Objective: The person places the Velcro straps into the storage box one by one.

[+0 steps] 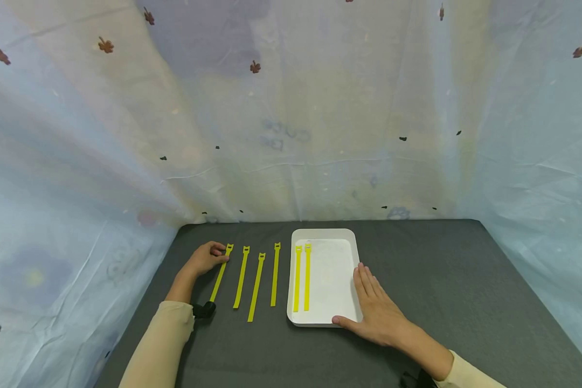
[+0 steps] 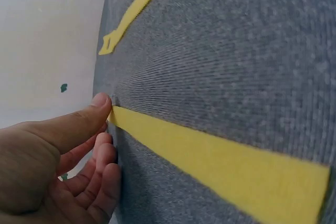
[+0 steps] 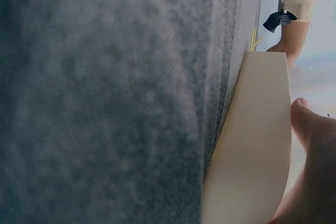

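Note:
My left hand [image 1: 205,260] is at the leftmost yellow hook-and-loop cable tie [image 1: 218,282], its thumb and index finger pinching the strap near the slotted head. In the left wrist view that cable tie [image 2: 226,163] stretches from the fingertips across the grey cloth, and the head is hidden behind the thumb. A shallow white tray [image 1: 333,280] has two more yellow ties [image 1: 307,280] lying side by side along its left part. Against the tray's right rim rests my right hand [image 1: 379,315], fingers straight and thumb over the near corner. The right wrist view shows the tray's outer side wall [image 3: 257,129].
Between the left hand and the tray, three more yellow ties [image 1: 257,285] lie roughly parallel on the grey cloth [image 1: 465,302]. A pale patterned curtain [image 1: 320,134] hangs behind the table and along both sides.

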{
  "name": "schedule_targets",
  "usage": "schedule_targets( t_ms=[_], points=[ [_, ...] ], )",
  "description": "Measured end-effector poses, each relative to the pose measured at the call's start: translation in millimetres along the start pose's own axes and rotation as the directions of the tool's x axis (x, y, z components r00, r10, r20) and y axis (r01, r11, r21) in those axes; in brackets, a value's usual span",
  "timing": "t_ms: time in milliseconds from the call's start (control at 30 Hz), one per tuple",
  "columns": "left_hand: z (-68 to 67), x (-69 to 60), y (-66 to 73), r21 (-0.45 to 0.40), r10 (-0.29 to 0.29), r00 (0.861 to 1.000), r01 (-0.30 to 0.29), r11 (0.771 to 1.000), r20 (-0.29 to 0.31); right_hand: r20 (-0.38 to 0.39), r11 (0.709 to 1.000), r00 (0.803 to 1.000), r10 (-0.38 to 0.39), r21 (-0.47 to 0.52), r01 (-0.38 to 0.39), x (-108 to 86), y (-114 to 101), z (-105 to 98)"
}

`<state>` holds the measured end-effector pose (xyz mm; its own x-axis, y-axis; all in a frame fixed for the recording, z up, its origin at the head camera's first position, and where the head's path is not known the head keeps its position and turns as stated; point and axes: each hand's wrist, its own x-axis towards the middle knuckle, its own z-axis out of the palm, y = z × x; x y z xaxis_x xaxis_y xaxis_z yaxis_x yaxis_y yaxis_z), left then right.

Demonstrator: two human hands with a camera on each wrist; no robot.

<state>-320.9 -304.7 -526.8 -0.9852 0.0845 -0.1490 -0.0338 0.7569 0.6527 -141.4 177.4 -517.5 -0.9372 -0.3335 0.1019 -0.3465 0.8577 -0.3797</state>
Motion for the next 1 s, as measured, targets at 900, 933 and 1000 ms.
schedule_targets(
  t_ms=[900,933,1000],
  points=[
    [0.2,-10.7,13.5,0.034,-0.048,0.998,0.049,0.998,-0.042,0.028,1.0,1.0,0.01,-0.003,-0.01,1.7,0.1,-1.6],
    [0.3,-10.7,13.3,0.038,-0.05,0.998,0.051,0.998,-0.042,0.027,1.0,1.0,0.01,-0.005,-0.01,2.0,0.6,-0.9],
    [0.5,-10.2,12.3,0.047,-0.055,0.998,0.057,0.997,-0.044,0.029,1.0,1.0,0.011,-0.004,-0.011,2.4,1.0,0.3]
  ],
)
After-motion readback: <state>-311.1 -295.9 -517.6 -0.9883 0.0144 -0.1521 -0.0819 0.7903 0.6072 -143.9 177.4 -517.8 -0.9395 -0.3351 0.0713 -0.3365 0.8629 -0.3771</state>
